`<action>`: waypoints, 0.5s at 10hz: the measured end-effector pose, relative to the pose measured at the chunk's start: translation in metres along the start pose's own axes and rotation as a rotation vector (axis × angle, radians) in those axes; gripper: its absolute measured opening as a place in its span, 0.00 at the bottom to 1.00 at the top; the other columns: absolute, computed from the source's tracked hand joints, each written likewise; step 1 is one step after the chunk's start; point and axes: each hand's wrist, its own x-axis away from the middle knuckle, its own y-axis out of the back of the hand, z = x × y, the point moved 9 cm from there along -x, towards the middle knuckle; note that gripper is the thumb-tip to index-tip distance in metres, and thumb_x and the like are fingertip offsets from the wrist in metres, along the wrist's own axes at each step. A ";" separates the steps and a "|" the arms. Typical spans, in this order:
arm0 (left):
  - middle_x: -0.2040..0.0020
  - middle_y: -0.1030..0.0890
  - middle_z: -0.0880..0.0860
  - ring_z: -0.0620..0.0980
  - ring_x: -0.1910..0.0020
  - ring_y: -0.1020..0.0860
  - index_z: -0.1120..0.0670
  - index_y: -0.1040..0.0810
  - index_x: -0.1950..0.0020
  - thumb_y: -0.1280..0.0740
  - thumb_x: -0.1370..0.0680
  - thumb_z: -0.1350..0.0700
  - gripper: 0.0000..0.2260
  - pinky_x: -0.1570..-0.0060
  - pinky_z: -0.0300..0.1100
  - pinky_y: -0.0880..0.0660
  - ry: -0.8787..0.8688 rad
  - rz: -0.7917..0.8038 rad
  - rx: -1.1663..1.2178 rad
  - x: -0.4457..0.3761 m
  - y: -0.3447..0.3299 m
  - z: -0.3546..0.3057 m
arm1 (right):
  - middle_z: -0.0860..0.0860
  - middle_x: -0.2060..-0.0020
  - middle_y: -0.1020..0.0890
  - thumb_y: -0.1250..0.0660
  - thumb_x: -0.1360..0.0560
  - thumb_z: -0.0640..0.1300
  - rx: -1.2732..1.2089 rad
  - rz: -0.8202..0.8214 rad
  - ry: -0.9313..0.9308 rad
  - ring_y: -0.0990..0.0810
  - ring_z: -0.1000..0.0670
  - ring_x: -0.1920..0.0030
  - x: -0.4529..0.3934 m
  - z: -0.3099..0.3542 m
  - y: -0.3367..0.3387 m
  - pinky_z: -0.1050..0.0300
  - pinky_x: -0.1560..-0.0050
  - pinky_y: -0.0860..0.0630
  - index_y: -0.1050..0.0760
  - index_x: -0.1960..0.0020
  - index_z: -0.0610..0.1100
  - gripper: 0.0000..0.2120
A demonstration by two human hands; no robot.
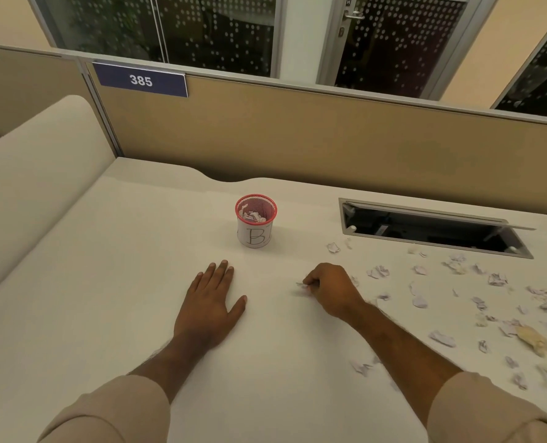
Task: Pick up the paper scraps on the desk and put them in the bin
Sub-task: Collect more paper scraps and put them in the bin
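A small red mesh bin (255, 233) wrapped in white paper marked "B" stands mid-desk, with crumpled scraps inside. My left hand (211, 302) lies flat and open on the desk (106, 282), in front of the bin and slightly left. My right hand (331, 287) is closed, pinching a small paper scrap (301, 285) that sticks out at its fingertips, in front of the bin and to its right. Several white paper scraps (419, 302) are scattered over the right side of the desk.
An open cable hatch (432, 227) is sunk into the desk at the back right. A tan crumpled piece (531, 338) lies among the scraps near the right edge. A beige partition (329, 139) runs behind the desk, and a raised divider (35, 174) borders the left.
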 end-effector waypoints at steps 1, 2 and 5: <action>0.20 0.50 0.45 0.44 0.21 0.53 0.48 0.46 0.20 0.53 0.22 0.34 0.33 0.23 0.43 0.56 -0.001 0.001 0.001 0.000 0.000 -0.001 | 0.44 0.46 0.21 0.34 0.25 0.37 0.209 0.122 0.064 0.22 0.45 0.46 0.002 0.007 -0.021 0.59 0.45 0.28 0.19 0.46 0.40 0.10; 0.20 0.49 0.45 0.44 0.21 0.53 0.49 0.46 0.20 0.53 0.22 0.34 0.33 0.24 0.42 0.57 -0.003 -0.003 -0.010 0.000 0.000 -0.001 | 0.45 0.45 0.22 0.35 0.24 0.38 0.281 0.141 0.059 0.23 0.46 0.45 0.000 0.008 -0.026 0.60 0.46 0.30 0.20 0.44 0.40 0.10; 0.20 0.51 0.45 0.44 0.21 0.54 0.48 0.47 0.20 0.54 0.22 0.34 0.33 0.24 0.42 0.58 -0.002 -0.002 -0.011 0.001 0.001 -0.001 | 0.45 0.50 0.17 0.28 0.28 0.39 0.249 0.208 -0.014 0.20 0.46 0.49 -0.012 0.014 -0.016 0.55 0.45 0.22 0.18 0.48 0.40 0.09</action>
